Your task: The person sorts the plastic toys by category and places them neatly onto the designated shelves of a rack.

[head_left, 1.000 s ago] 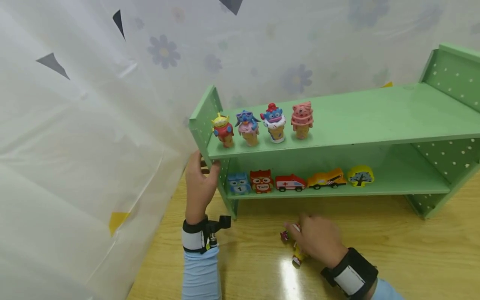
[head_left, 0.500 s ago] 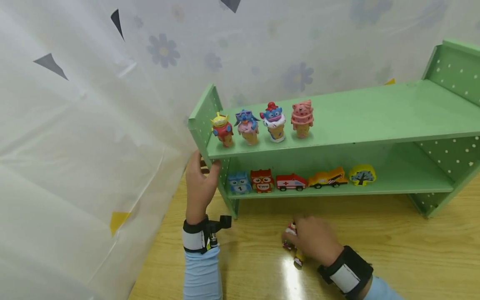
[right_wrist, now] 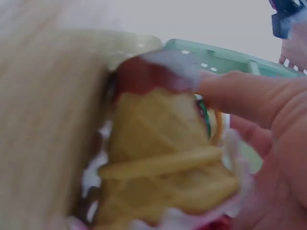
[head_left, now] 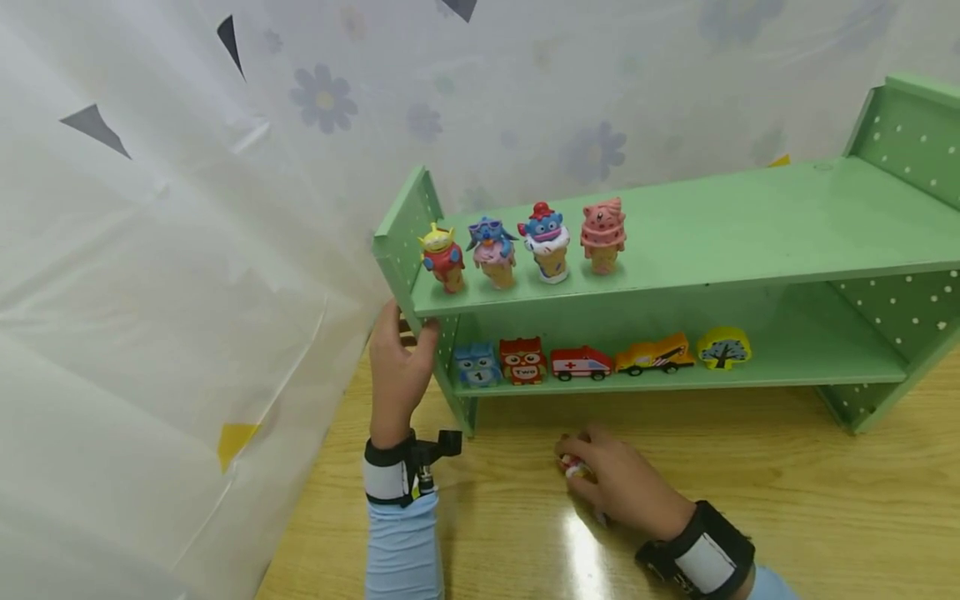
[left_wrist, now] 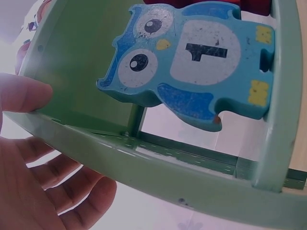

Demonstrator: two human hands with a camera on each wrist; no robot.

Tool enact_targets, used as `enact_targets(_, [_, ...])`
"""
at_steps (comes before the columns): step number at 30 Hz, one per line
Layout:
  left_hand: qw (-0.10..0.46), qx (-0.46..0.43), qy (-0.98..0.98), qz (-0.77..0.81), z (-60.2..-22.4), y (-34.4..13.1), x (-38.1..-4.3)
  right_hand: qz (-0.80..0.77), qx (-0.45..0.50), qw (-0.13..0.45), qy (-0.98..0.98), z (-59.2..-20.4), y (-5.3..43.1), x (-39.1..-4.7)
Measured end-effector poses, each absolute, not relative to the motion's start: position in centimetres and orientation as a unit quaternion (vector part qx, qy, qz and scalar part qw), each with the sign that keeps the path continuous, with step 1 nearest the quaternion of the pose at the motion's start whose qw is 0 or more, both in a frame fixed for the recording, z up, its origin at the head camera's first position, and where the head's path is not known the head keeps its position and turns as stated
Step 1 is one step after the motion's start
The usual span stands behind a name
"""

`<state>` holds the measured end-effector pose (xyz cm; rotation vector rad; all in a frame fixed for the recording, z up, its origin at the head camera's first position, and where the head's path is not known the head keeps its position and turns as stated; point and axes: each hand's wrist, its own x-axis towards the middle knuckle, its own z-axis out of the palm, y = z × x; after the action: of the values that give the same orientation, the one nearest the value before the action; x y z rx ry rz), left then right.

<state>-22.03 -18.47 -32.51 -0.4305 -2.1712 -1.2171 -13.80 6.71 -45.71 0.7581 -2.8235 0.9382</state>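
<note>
In the head view, my left hand grips the left side panel of the green two-tier shelf. The left wrist view has the thumb on the inner side of the panel and the fingers outside, near a blue owl block marked 1. Low over the table in front of the shelf, my right hand holds an ice-cream-cone figurine between thumb and curled fingers. Its waffle cone fills much of the blurred right wrist view; most of it is hidden by the hand in the head view.
Ice-cream-cone figurines stand in a row on the top tier. Below are a red owl block, an ambulance, a tow truck and a tree block. A mint-green perforated rim shows behind the right hand.
My right hand has closed around the figurine, which lay more exposed on the table before, and its fingers now cover most of it. The left hand keeps its place on the shelf.
</note>
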Motion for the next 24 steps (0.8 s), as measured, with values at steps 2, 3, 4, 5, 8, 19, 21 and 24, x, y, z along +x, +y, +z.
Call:
enact_targets(2, [0.305,-0.163,-0.818,-0.459,-33.0,-18.8,-22.6,0.331,0.249,0.042,-0.909,-45.3,7.0,-13.7])
enact_targets(3, [0.306,-0.165,-0.817,-0.459,-33.1,-18.9,-22.7,0.346,0.249,0.047,-0.903,-45.0,7.1,-13.6])
enact_targets(4, [0.308,-0.167,-0.816,-0.459,-33.2,-18.9,-22.8,0.36,0.25,0.059,-0.897,-44.7,7.3,-13.5])
enact_targets(5, [0.31,-0.169,-0.815,-0.459,-33.2,-19.0,-22.8,0.374,0.252,0.075,-0.889,-44.3,7.5,-13.5])
enact_targets(8, [0.316,-0.176,-0.813,-0.457,-33.3,-19.0,-22.9,0.415,0.258,0.126,-0.863,-43.0,8.1,-13.2])
enact_targets(19, [0.319,-0.17,-0.815,-0.452,-33.2,-19.1,-22.7,0.42,0.316,0.31,-0.792,-33.3,12.6,-12.4])
enact_targets(21, [0.317,-0.168,-0.817,-0.451,-33.2,-19.1,-22.7,0.416,0.321,0.34,-0.78,-31.2,13.6,-12.8])
enact_targets(24, [0.311,-0.168,-0.819,-0.452,-33.3,-19.0,-22.7,0.419,0.306,0.363,-0.774,-28.8,14.7,-13.7])
